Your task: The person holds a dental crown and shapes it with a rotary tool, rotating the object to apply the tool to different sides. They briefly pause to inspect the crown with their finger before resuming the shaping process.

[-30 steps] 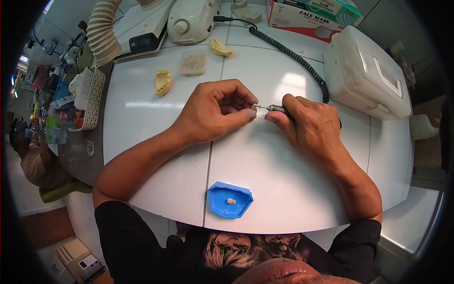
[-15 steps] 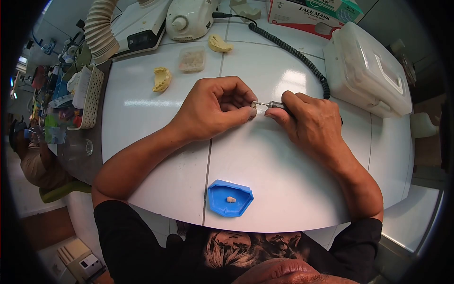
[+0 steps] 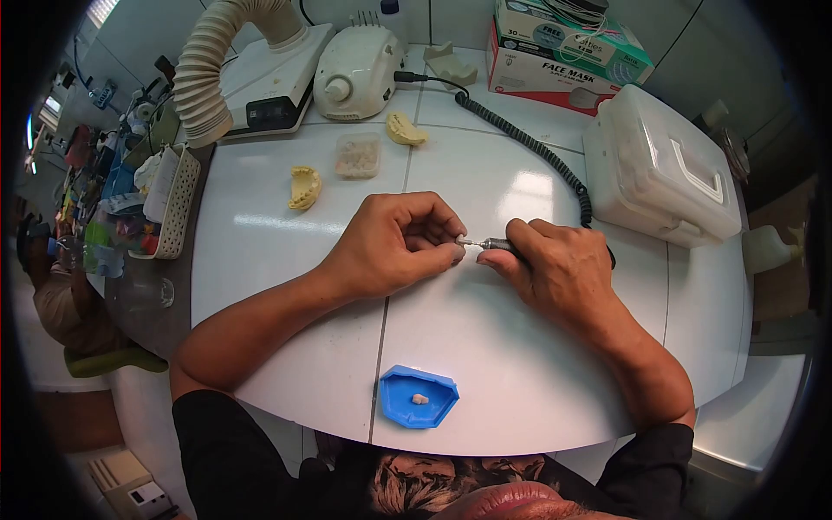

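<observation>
My left hand (image 3: 381,247) pinches a small pale piece (image 3: 462,238), perhaps a dental crown, between thumb and fingertips; most of it is hidden. In my right hand (image 3: 568,269) is a dark metal rotary handpiece (image 3: 499,246), gripped like a pen. Its thin bur points left and meets the piece, or sits very near it. Below the hands, by the table's front edge, lies a blue tray (image 3: 399,416) of angular shape. One small tooth-coloured piece (image 3: 420,399) rests inside it.
A coiled black cord (image 3: 537,147) runs from the handpiece's white control unit (image 3: 357,74). Yellowish dental casts (image 3: 305,188) and a clear box of small pieces (image 3: 358,156) lie behind my left hand. A white case (image 3: 667,165), mask boxes (image 3: 555,74) and a ribbed hose (image 3: 208,69) stand around.
The camera view has tilted upward, so everything sits lower in the frame. Both hands keep their grips, with the bur still at the small piece.
</observation>
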Available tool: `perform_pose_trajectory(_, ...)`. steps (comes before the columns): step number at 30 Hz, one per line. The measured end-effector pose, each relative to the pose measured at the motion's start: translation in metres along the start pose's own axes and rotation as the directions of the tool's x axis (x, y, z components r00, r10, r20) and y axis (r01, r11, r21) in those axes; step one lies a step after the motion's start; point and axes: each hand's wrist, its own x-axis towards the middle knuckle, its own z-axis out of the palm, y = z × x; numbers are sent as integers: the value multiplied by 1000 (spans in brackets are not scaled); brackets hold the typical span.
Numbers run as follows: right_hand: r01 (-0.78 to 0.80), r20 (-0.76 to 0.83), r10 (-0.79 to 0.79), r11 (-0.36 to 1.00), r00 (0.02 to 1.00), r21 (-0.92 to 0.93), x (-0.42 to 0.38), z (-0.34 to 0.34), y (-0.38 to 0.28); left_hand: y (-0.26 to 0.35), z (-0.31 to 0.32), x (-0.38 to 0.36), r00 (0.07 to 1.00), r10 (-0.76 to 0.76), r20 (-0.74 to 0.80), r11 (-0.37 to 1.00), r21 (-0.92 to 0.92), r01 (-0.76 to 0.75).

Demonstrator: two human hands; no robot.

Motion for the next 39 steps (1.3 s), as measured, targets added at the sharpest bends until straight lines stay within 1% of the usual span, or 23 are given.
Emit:
perform_pose_trajectory(3,-23,-15,23,1000,1000,-19,1,0,-1,-1,0,0,1000,10,-8,1000,11,-10)
perform_pose_trajectory(6,15,3,-15,1000,1000,-4,1,-1,0,0,1,-1,1000,-1,-15,999,32,2)
perform_pose_trajectory(9,-19,-16,18,1000,1000,-23,1,1,0,-2,1,0,1000,20,-12,999,27,-19)
perform_pose_trajectory(12,16,-11,-16,1000,1000,6,0,-1,0,-2,0,0,1000,3,-8,999,37,-3)
perform_pose_trajectory(15,-22,-32,22,1000,999,-12,0,2,-1,-4,0,0,1000,27,-2,1000,-12,-27)
perform_pose_trajectory(18,6,-1,-6,1000,1000,-1,0,-1,0,-4,0,0,1000,26,-11,1000,6,-26)
perform_pose_trajectory(21,-28,-13,28,999,1000,-15,1,-1,-2,-2,1,0,1000,22,-10,1000,18,-22)
perform_pose_trajectory(24,-6,-3,6,1000,1000,6,0,-1,0,-4,1,0,1000,15,-12,1000,14,-15)
perform_pose_trajectory(27,-26,-12,26,1000,1000,-7,1,-1,-2,1,0,-1,1000,15,-8,999,45,-15)
perform_pose_trajectory(33,-23,-16,23,1000,1000,-1,0,1,0,0,1,0,1000,8,-11,1000,14,-8)
perform_pose_trajectory(37,-21,12,21,1000,1000,7,-3,-1,-3,-2,2,-4,1000,-14,-8,999,31,14)
perform_pose_trajectory(39,-20,0,20,1000,1000,-2,0,0,-1,0,-1,-1,1000,5,-7,999,47,-5)
